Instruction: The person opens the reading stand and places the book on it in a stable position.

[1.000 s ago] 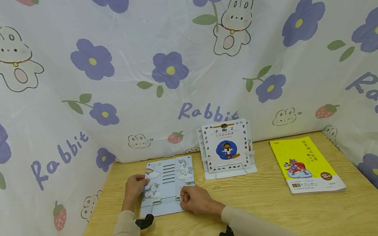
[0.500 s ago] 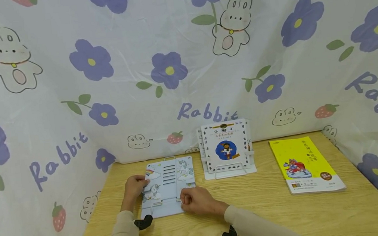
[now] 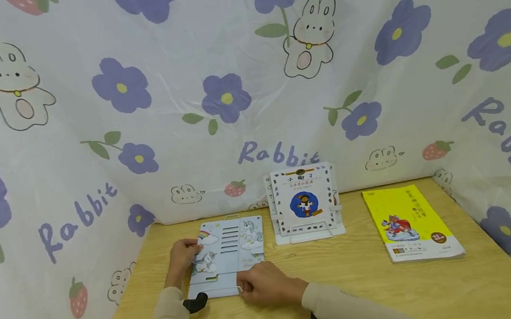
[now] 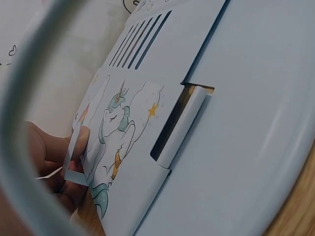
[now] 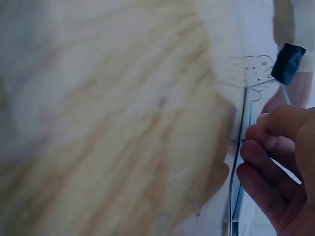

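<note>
My right hand [image 3: 268, 282] is the nearer one, at the lower right corner of the unicorn-print book stand [image 3: 228, 263]. Its fingers are curled closed with hold of the stand at the right end of the wire rest [image 3: 221, 288]; whether they pinch the wire itself or the panel edge beside it, I cannot tell. From those fingers the wire runs leftward across the stand's near end, and the rest of the panel spreads left and away from me. That, I judge, is the relation that matters here: the wire lies crosswise, while the panel's long axis points from me toward the back. A little farther off, my left hand [image 3: 183, 254] pinches the left edge, thumb on top, with hardly any gap.

The stand lies on the wood-grain worktop [image 3: 351, 267], flat or nearly so. Beyond it to the right, well apart from my hands, a white picture book [image 3: 307, 200] leans upright on a second stand [image 3: 312, 236]. Farther right, a yellow book [image 3: 407, 219] lies flat. Behind everything hangs a pale curtain [image 3: 176, 136] printed with rabbits, purple flowers and strawberries.
</note>
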The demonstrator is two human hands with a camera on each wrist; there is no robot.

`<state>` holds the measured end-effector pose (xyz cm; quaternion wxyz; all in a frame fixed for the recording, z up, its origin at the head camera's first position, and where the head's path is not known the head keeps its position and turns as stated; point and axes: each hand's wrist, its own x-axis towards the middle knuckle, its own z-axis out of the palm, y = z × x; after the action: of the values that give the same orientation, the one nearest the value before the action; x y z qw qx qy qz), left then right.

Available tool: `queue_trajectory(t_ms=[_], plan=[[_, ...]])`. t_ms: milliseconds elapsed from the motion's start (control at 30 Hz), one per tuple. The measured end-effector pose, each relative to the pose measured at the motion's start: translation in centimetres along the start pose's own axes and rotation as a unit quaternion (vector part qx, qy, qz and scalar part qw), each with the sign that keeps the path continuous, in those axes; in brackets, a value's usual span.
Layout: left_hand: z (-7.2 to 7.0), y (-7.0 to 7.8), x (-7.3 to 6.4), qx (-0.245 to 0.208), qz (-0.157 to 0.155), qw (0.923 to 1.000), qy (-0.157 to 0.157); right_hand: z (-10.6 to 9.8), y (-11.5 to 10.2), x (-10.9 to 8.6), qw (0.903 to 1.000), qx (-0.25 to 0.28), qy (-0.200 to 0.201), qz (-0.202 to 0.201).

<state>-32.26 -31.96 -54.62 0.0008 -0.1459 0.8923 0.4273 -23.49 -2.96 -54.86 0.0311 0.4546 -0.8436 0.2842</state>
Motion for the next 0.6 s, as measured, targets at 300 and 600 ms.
queue_trajectory(t_ms=[300, 600], plan=[[0.43, -0.12, 0.07, -0.009, -0.013, 0.9998, -0.007, -0.39, 0.42, -0.71, 0.9984, 0.033, -0.028, 0.035], [0.44, -0.13, -0.03, -0.015, -0.023, 0.9996, -0.007, -0.38, 0.41, -0.65, 0.9991, 0.024, -0.027, 0.024]])
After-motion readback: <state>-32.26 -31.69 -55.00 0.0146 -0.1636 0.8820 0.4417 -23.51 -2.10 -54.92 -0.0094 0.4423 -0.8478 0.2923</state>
